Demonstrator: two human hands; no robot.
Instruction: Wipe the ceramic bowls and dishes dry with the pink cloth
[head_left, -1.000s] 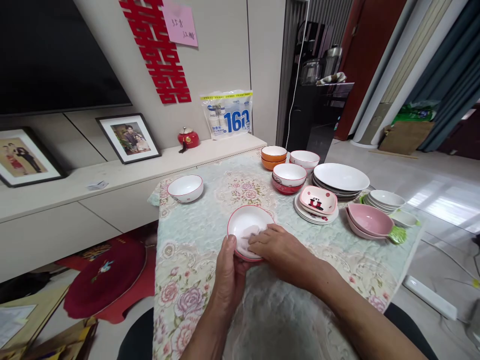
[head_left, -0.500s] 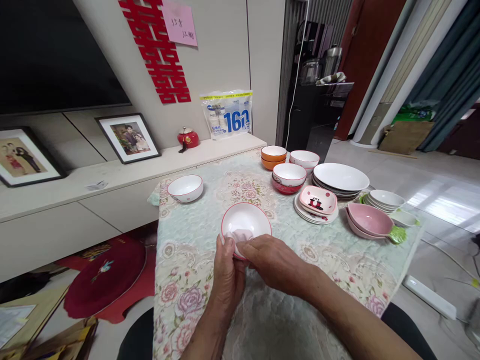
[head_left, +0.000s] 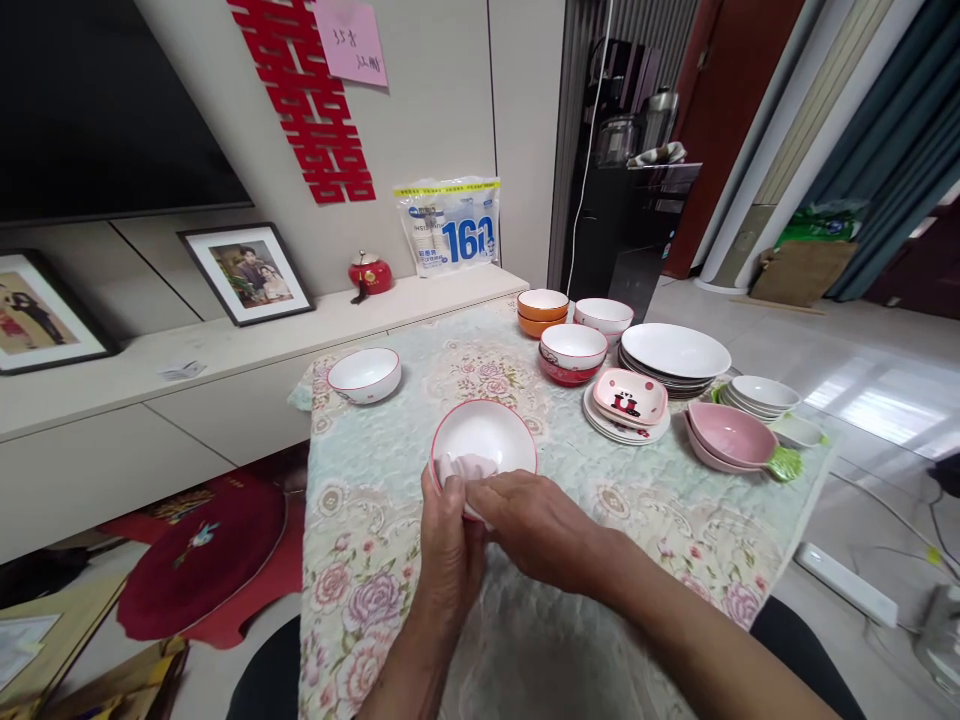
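Observation:
A white bowl with a red rim [head_left: 491, 432] is tilted toward me above the front half of the table. My left hand [head_left: 448, 540] is closed on its near left side, thumb at the rim. Inside the bowl, my right hand [head_left: 536, 525] presses a pale pinkish cloth [head_left: 466, 467] against the near wall; its fingertips are partly hidden by the cloth and rim. Farther left stands a second white bowl with a red rim [head_left: 365, 377], upright and untouched.
Stacked orange bowls [head_left: 543, 312], red-and-white bowls [head_left: 574, 354], large white plates [head_left: 675, 350], a pink square dish [head_left: 630, 396] and pink leaf-shaped dishes [head_left: 731, 437] line the table's right side. A floral tablecloth [head_left: 367, 600] covers the table. Behind it runs a low cabinet [head_left: 322, 325].
The view has shifted slightly, moving everything a little left. The cloth and my right hand have moved slightly within the bowl; both hands keep their hold.

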